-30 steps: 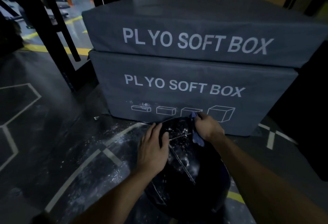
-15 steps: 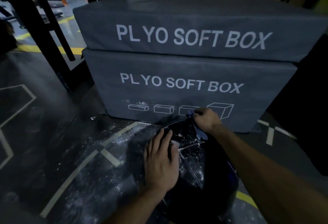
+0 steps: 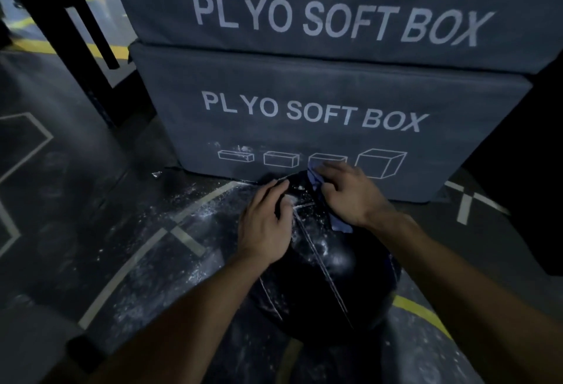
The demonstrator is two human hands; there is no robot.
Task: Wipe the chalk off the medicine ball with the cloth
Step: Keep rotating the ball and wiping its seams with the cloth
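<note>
Two bare hands worked on one black medicine ball (image 3: 323, 265) that sat on a dark gym floor (image 3: 76, 216), touching or almost touching the front of a stack of foam boxes. The right hand (image 3: 350, 193) pressed one blue cloth (image 3: 338, 222) against the far upper side of the ball, its fingers curled over the fabric; a corner of cloth poked out beyond the fingertips and another fold hung out below the wrist. The left hand (image 3: 266, 225) lay flat on the ball's upper left side, fingers fairly straight and spread, gripping nothing. Both forearms reached in from the bottom of the view. The ball's surface carried white chalk smears (image 3: 329, 254) between and below the hands, along with pale seam lines. More chalk dust (image 3: 195, 216) was scattered over the floor to the left of the ball, across pale painted lines. One yellow floor stripe (image 3: 420, 313) curved past the ball's lower right. Behind the ball stood two grey boxes, one stacked on the other: the lower box (image 3: 320, 115) and the upper box (image 3: 335, 21) each read "PLYO SOFT BOX" in white. The lower one also showed four small box outlines in a row, the third partly hidden by the right hand. One dark slanted metal post (image 3: 82, 18) rose at the upper left.
</note>
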